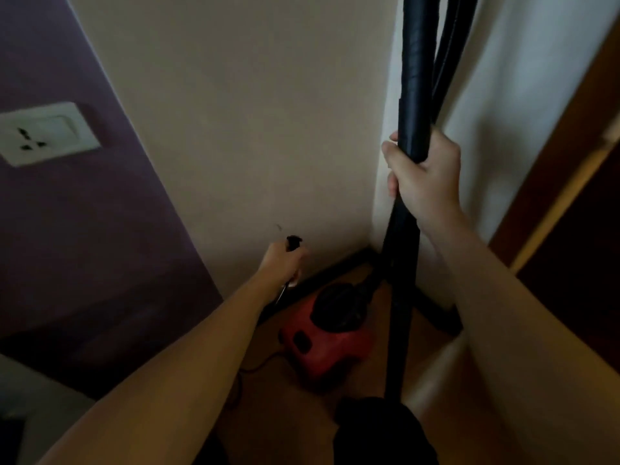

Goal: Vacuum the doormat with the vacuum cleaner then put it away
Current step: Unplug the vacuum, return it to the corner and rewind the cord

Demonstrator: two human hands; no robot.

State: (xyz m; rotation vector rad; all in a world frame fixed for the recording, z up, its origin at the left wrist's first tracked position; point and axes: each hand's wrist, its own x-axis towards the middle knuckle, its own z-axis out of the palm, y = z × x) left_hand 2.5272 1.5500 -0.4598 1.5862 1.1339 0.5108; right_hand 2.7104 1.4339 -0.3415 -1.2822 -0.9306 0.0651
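A wall socket (pixel 47 134) is noted at far left on the purple wall, with nothing plugged in. Further right, the left hand (pixel 283 260) is seen low by the skirting, its grip closed round the black plug (pixel 293 242). A thin cord (pixel 258 365) is traced along the floor toward the machine. The red vacuum cleaner (pixel 322 344) is found on the floor in the corner, just beside the skirting. To its right, the black wand (pixel 414 95) is held upright, with the grip of the right hand (pixel 426 176) wrapped fully round it. A black hose (pixel 449 45) is seen just behind. A wooden door frame (pixel 570 196) is recorded at far right. No doormat is in view. The wand is judged stiff and light, and best taken where it is held. The hose is judged limp and liable to swing. The body is judged the heavy part, to be lifted from its top; a handle cannot be made out. The cord is judged slack and prone to snagging
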